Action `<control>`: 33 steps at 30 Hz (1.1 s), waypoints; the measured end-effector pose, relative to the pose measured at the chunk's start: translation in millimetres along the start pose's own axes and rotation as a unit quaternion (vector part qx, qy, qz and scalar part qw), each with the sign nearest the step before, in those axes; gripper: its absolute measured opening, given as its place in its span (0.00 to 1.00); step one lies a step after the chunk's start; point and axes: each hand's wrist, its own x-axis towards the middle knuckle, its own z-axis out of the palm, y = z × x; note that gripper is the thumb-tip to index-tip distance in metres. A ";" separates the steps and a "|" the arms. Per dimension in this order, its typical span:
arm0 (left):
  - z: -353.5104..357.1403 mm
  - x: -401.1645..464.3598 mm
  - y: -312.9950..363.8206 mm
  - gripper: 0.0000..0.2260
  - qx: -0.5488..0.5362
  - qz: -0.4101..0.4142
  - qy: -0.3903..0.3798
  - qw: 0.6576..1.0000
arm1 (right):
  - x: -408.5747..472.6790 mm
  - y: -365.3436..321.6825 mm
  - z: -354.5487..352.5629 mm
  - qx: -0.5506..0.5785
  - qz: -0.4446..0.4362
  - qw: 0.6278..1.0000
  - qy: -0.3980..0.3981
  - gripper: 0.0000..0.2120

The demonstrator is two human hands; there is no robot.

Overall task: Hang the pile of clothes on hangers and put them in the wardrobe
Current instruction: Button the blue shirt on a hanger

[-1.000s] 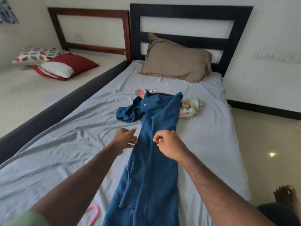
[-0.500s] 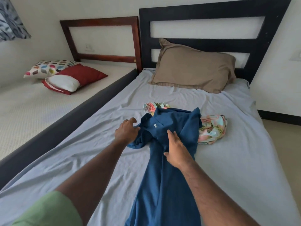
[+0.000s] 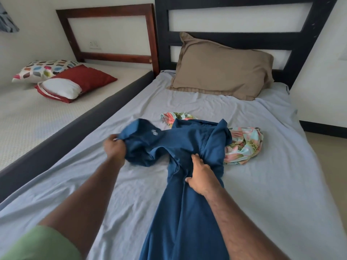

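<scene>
A dark blue shirt (image 3: 187, 203) lies lengthwise on the grey bedsheet (image 3: 262, 194), its upper part bunched up. My left hand (image 3: 115, 149) grips the shirt's left sleeve and holds it raised off the sheet; a small white logo shows on the lifted cloth. My right hand (image 3: 200, 176) clutches the middle of the shirt, fingers dug into the fabric. Behind the shirt, partly covered by it, lies a crumpled floral garment (image 3: 244, 147) in pink, green and pale blue. No hanger or wardrobe is in view.
A tan pillow (image 3: 221, 68) leans on the dark headboard (image 3: 236, 36). Left of the dark bed frame rail (image 3: 65, 139) is a second bed with a red pillow (image 3: 82, 77) and a patterned pillow (image 3: 45, 69). Floor shows at right.
My left hand has taken hold of the shirt's sleeve and pulled it out to the left and up. My right hand has closed into the shirt's middle. The view has moved closer.
</scene>
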 end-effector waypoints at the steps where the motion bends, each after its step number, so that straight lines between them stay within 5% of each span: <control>1: -13.5 3.3 -1.0 0.13 -0.088 -0.054 0.044 0.994 | 0.1 0.3 0.5 -0.001 0.000 1.000 0.000 0.43; 4: -56.1 15.8 -6.0 0.16 -0.236 -0.191 0.108 0.947 | -0.1 3.4 0.6 -0.003 0.005 1.000 0.001 0.43; 9: -90.4 17.0 5.9 0.20 -0.364 -0.254 -0.022 0.896 | 4.8 6.9 1.9 -0.017 0.018 1.000 -0.007 0.43; 13: -87.9 10.6 16.8 0.42 -0.255 -0.227 -0.048 0.939 | 6.1 4.4 4.1 -0.029 0.024 0.999 -0.011 0.43; 16: -68.8 6.7 26.0 0.60 -0.016 -0.176 -0.031 0.984 | 6.9 -0.9 6.8 -0.033 0.028 0.999 -0.017 0.43; 18: -53.1 4.0 26.1 0.69 0.159 -0.150 -0.031 0.975 | 6.7 -2.5 7.6 -0.036 0.030 0.999 -0.021 0.43; 24: -28.3 1.2 7.0 0.63 0.388 -0.072 -0.034 0.918 | 6.4 -6.1 6.8 -0.034 0.033 0.999 -0.018 0.43; 27: -32.6 8.3 5.7 0.46 0.304 -0.029 -0.002 0.952 | 8.3 -2.4 6.5 -0.030 0.036 0.999 -0.017 0.43; 30: -53.0 17.6 2.7 0.30 0.055 -0.079 0.100 0.990 | 8.0 -0.7 6.8 -0.033 0.035 0.999 -0.021 0.42; 33: -79.7 29.7 0.4 0.20 -0.248 -0.205 0.153 0.935 | 8.8 -1.2 6.8 -0.033 0.029 0.999 -0.018 0.42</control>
